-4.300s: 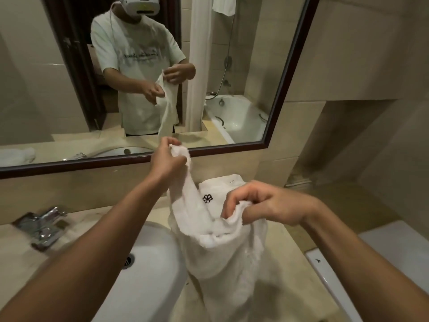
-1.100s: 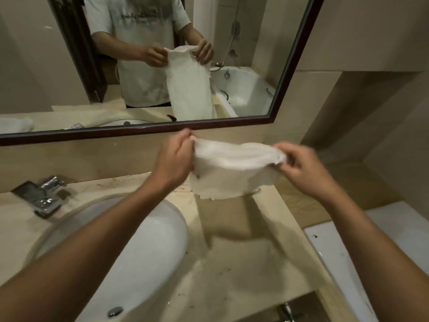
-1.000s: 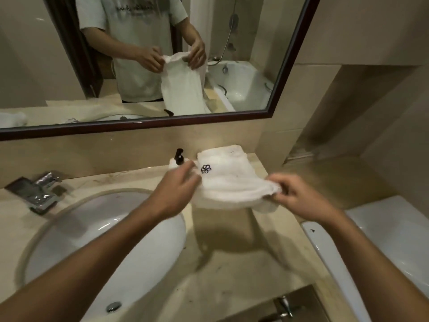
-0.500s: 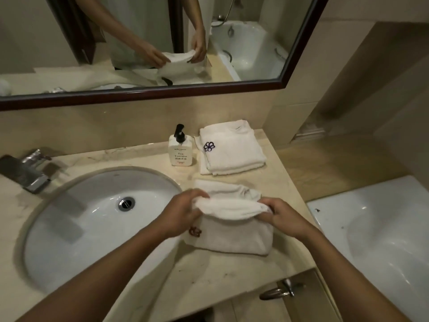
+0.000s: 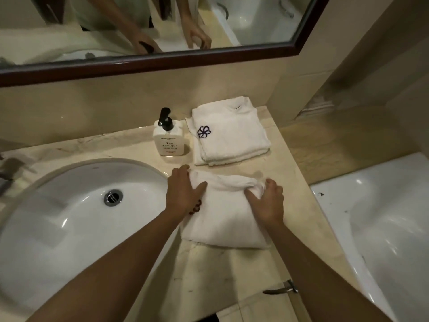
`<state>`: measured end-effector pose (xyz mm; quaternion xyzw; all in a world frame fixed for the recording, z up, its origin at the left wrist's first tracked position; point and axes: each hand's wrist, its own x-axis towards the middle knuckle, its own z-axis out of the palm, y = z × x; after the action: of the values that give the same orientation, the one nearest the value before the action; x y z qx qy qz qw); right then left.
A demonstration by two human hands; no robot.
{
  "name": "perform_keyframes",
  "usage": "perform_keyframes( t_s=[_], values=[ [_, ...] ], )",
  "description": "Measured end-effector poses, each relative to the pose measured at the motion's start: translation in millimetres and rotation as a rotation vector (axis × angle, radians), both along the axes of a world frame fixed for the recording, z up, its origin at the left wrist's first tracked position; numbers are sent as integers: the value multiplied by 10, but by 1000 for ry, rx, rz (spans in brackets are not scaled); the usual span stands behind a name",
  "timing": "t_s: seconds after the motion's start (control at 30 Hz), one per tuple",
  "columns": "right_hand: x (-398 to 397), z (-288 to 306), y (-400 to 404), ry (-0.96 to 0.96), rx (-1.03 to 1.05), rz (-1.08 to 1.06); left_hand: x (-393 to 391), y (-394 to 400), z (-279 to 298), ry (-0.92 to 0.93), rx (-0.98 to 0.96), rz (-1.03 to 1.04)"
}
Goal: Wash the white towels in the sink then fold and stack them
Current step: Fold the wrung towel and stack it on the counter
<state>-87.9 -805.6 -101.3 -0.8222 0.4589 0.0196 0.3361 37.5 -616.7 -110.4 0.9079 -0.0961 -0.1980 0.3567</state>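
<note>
While the folded white terry towel [image 5: 226, 219] lies on the beige marble tabletop [image 5: 234, 270], its far edge is pressed flat by the left hand [image 5: 183, 196] and pinched by the right hand [image 5: 269, 202] — the finished stack of folded white towels [image 5: 229, 133] sits just beyond.

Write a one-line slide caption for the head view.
Both hands, left hand and right hand, fold a white towel on the counter beside the sink, near a folded stack.
</note>
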Motion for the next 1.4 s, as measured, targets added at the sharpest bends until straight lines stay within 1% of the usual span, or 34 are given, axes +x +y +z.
perform_keyframes(
  t_s=[0.07, 0.13, 0.2, 0.23, 0.3, 0.37, 0.4, 0.43, 0.47, 0.5, 0.57, 0.6, 0.67, 0.77, 0.87, 1.0, 1.1, 1.17, 1.2, 1.27, 1.4],
  values=[
    [-25, 13, 88, 50, 54, -94, -43, -57, -3, 76, 0, 55],
    [-19, 11, 98, 88, 187, -162, -16, -87, -28, 208, -2, 135],
    [-17, 7, 73, 112, 288, -158, 15, -87, 23, 359, -49, 180],
    [-22, 0, 61, 93, 290, -127, 19, -83, 56, 369, -78, 163],
    [-59, 6, 69, -16, 215, -58, -27, -52, 109, 254, -94, 67],
    [-124, 43, 100, -168, 122, -5, -107, 3, 157, 110, 16, -51],
    [-152, 77, 105, -233, 115, 10, -142, 33, 152, 70, 84, -98],
    [-161, 124, 107, -290, 133, 28, -179, 59, 156, 47, 100, -126],
    [-158, 195, 115, -339, 149, 57, -201, 83, 148, 47, 50, -132],
    [-127, 262, 104, -385, 152, 81, -207, 78, 176, 71, -73, -102],
    [-6, 439, 31, -461, 163, 87, -155, -2, 269, 181, -354, 58],
    [75, 536, -27, -492, 169, 70, -101, -68, 348, 200, -450, 134],
    [303, 721, -222, -543, 181, 62, 63, -247, 552, 148, -547, 205],
    [753, 907, -590, -607, 212, 66, 390, -595, 740, 104, -620, 290],
    [1274, 900, -946, -612, 219, 95, 709, -973, 780, 105, -592, 421],
    [1850, 713, -1268, -566, 355, 93, 1128, -1279, 710, 128, -584, 498],
    [2163, 481, -1416, -499, 436, 80, 1321, -1338, 550, 26, -540, 571],
    [2289, 332, -1484, -432, 394, 107, 1334, -1377, 434, -71, -472, 614],
    [2320, 271, -1492, -396, 361, 126, 1314, -1390, 391, -91, -450, 650],
    [2327, 213, -1486, -362, 291, 152, 1303, -1401, 331, -85, -417, 685],
    [2284, 131, -1454, -311, 154, 209, 1365, -1383, 309, -106, -231, 643]
  ],
)
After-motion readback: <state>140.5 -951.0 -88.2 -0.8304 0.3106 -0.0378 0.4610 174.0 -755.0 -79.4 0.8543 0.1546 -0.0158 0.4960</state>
